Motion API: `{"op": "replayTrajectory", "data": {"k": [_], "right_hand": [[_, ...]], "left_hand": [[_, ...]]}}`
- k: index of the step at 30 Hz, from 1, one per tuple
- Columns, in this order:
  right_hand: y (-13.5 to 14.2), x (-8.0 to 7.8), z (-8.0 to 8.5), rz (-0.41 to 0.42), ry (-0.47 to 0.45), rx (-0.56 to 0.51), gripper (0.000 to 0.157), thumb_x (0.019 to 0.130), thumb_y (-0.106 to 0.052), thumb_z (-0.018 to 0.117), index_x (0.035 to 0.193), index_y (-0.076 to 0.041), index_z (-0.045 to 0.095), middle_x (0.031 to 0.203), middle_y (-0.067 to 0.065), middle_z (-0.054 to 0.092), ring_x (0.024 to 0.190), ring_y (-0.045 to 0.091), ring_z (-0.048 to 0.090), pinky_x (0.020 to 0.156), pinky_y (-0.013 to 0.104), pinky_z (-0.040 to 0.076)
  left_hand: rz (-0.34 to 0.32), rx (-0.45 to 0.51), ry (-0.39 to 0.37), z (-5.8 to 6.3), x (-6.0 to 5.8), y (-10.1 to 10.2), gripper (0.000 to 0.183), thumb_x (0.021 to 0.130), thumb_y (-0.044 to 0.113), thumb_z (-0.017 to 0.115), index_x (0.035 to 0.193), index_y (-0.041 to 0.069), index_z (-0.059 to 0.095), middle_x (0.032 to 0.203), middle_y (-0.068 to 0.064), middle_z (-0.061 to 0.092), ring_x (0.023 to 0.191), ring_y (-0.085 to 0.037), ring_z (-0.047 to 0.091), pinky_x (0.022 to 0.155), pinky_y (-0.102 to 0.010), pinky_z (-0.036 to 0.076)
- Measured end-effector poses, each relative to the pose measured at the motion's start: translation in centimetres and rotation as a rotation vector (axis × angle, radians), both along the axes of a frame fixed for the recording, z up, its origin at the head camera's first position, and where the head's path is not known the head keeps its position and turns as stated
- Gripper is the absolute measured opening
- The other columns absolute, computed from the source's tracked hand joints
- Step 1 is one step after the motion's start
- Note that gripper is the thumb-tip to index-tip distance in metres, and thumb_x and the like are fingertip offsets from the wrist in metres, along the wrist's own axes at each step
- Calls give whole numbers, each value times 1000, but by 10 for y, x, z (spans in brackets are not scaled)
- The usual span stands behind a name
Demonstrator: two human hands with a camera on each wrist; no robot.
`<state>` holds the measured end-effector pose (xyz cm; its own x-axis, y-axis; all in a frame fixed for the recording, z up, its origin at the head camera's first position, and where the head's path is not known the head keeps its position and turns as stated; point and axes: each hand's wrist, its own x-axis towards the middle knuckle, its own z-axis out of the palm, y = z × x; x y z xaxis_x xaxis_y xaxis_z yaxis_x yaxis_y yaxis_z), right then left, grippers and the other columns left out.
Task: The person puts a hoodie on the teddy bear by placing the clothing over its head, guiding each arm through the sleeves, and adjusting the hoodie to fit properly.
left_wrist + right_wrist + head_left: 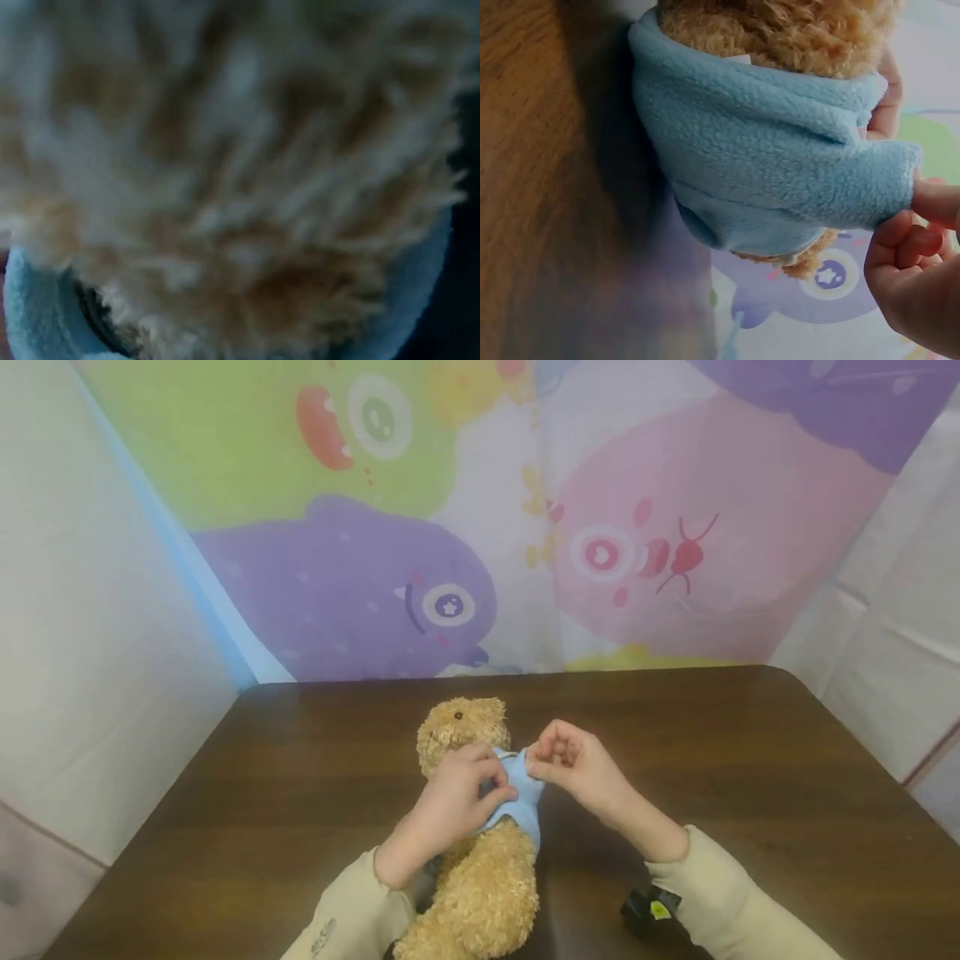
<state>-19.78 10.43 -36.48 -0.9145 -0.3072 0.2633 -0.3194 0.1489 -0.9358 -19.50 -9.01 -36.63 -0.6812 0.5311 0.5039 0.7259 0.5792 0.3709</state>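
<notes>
A shaggy tan teddy bear (491, 889) lies on its side on the table, its head toward the wall. It wears a light blue fleece top (520, 806) around its body. My right hand (581, 768) pinches a sleeve-like end of the top between thumb and fingers, and in the right wrist view this end is drawn out from the bear. My left hand (468, 789) lies across the bear's front, with thumb and fingers gripping the top's other edge. Blurred tan fur (247, 187) fills most of the left wrist view, with blue fleece (45, 307) below it.
The dark wooden table (300, 760) reaches back to a wall with a cartoon print (360, 585). White panels (97, 610) stand at both sides. Beside the right sleeve is a small black object (641, 910) with a yellow-green label.
</notes>
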Motion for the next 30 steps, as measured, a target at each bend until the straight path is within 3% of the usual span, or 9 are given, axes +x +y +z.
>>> {"op": "replayTrajectory", "data": {"k": [3, 8, 12, 16, 20, 22, 23, 26, 30], "right_hand": [[3, -3, -4, 33, -68, -102, 25, 80, 4, 62, 74, -5, 39, 84, -3, 65, 81, 9, 60, 70, 22, 49], [3, -1, -3, 55, -83, -121, 29, 81, 3, 60, 72, -9, 35, 85, -4, 66, 82, 10, 59, 70, 22, 47], [3, -1, 0, 40, -111, -128, 38, 81, 2, 60, 67, -10, 27, 84, -5, 65, 78, 9, 55, 65, 21, 44], [5, -4, 1, 71, -231, -286, 44, 84, 5, 54, 64, -12, 20, 83, -4, 66, 75, 7, 54, 64, 20, 42], [10, -8, 1, 157, -383, -446, 39, 88, 9, 44, 62, -14, 26, 86, -2, 63, 79, 8, 56, 70, 21, 45], [13, -8, 1, 154, -374, -379, 31, 88, 8, 45, 67, -13, 35, 87, -1, 60, 80, 8, 56, 72, 23, 45], [14, -8, 2, 140, -323, -300, 25, 88, 7, 47, 71, -11, 40, 88, -1, 59, 80, 9, 55, 72, 23, 46], [15, -2, 6, 53, -73, 55, 4, 88, -4, 54, 88, -8, 53, 87, 0, 58, 78, 10, 56, 69, 26, 47], [11, 7, 14, -73, 214, 431, 22, 84, -27, 64, 100, -13, 61, 89, -3, 60, 77, 10, 56, 67, 26, 48]], "left_hand": [[22, -20, -1, -3, 1, 2, 19, 76, 24, 72, 70, 19, 55, 76, 9, 51, 72, -9, 47, 71, -29, 36], [32, 51, -16, -5, 2, 3, 21, 75, 23, 73, 76, 18, 53, 74, 9, 52, 68, -8, 46, 70, -29, 35], [27, -6, 17, -3, 3, 4, 20, 78, 21, 70, 72, 18, 51, 76, 9, 51, 72, -9, 47, 71, -30, 35], [2, -93, 38, 3, 4, 1, 25, 78, 20, 69, 69, 18, 46, 77, 7, 46, 71, -10, 43, 68, -29, 35], [-28, -117, 20, 7, 4, -3, 28, 77, 19, 70, 68, 18, 44, 75, 5, 41, 67, -10, 38, 64, -26, 33], [-28, -94, -6, 6, 3, -3, 24, 78, 19, 70, 69, 18, 47, 76, 5, 42, 68, -9, 39, 64, -25, 34], [-24, -77, -23, 5, 3, -3, 22, 78, 19, 69, 70, 17, 49, 77, 5, 43, 69, -9, 41, 65, -25, 35], [9, -13, -74, 2, 3, -1, 15, 78, 19, 69, 74, 17, 55, 79, 6, 46, 72, -9, 43, 68, -26, 36], [60, 47, -98, 0, 4, 1, 12, 78, 21, 69, 75, 19, 57, 78, 8, 47, 69, -8, 41, 66, -25, 36]]}}
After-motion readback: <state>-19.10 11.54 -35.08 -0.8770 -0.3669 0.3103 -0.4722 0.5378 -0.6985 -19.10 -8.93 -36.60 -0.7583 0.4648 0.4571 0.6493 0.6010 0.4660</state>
